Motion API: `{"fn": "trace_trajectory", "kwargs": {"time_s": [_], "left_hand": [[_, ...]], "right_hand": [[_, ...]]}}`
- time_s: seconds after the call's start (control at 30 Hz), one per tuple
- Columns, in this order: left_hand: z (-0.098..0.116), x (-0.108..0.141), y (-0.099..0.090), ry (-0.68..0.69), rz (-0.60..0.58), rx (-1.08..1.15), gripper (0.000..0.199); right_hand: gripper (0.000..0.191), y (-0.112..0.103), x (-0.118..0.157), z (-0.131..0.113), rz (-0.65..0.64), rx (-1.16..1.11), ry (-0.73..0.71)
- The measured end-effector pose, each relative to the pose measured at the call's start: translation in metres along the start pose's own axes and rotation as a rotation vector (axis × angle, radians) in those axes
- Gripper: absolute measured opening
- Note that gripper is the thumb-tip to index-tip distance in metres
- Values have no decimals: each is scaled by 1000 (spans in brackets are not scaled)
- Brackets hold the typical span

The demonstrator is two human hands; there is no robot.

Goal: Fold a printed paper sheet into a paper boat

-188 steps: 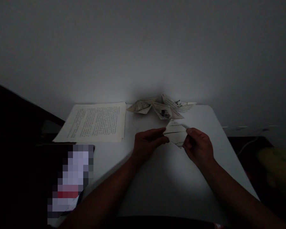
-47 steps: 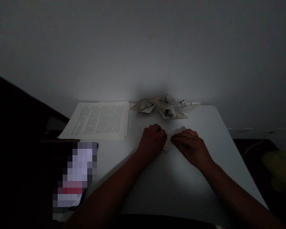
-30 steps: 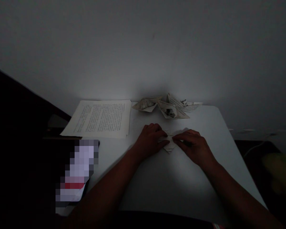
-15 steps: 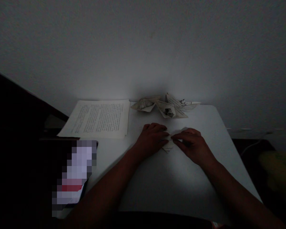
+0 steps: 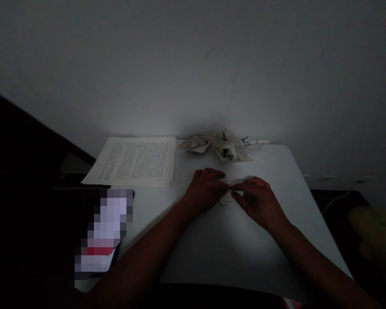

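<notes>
A small folded piece of printed paper (image 5: 225, 201) lies on the white table (image 5: 218, 253), its lower point towards me. My left hand (image 5: 204, 191) rests over its left side, with the index finger and thumb closed on it and the other fingers reaching along its far edge. From the right, my right hand (image 5: 259, 197) touches the paper with index fingertip and thumb drawn together. Both index fingertips meet near the paper's middle. My fingers hide much of the paper, and the dim light blurs its folds.
Several folded paper shapes (image 5: 228, 152) made of printed sheets stand at the back, by the wall. A stack of printed sheets (image 5: 138, 161) lies at the back left. A phone (image 5: 106, 234) with a blurred-out screen lies at the table's left edge. A cable (image 5: 336, 200) runs on the right.
My right index fingertip has moved slightly down and left across the paper, meeting my left index finger. The view has shifted a little. The other things stay in place.
</notes>
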State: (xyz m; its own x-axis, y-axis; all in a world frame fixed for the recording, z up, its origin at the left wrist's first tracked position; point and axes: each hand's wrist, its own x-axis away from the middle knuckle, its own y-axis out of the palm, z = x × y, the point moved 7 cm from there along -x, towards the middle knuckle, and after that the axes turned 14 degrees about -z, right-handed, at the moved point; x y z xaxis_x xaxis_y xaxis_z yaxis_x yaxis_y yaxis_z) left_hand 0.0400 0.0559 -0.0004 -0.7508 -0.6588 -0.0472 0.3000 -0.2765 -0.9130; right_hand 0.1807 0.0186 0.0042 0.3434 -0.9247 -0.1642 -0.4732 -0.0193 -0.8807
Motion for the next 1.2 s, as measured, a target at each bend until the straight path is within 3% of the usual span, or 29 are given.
{"fn": "trace_trajectory", "kwargs": {"time_s": [0.37, 0.57, 1.2], "left_hand": [[-6, 0, 1, -44, 24, 4, 24], [-7, -3, 3, -55, -19, 94, 19], [-6, -2, 3, -62, -3, 105, 18]], "right_hand": [[15, 2, 7, -3, 43, 38, 60], [21, 5, 9, -1, 63, 43, 82], [38, 5, 10, -19, 107, 142, 102]]}}
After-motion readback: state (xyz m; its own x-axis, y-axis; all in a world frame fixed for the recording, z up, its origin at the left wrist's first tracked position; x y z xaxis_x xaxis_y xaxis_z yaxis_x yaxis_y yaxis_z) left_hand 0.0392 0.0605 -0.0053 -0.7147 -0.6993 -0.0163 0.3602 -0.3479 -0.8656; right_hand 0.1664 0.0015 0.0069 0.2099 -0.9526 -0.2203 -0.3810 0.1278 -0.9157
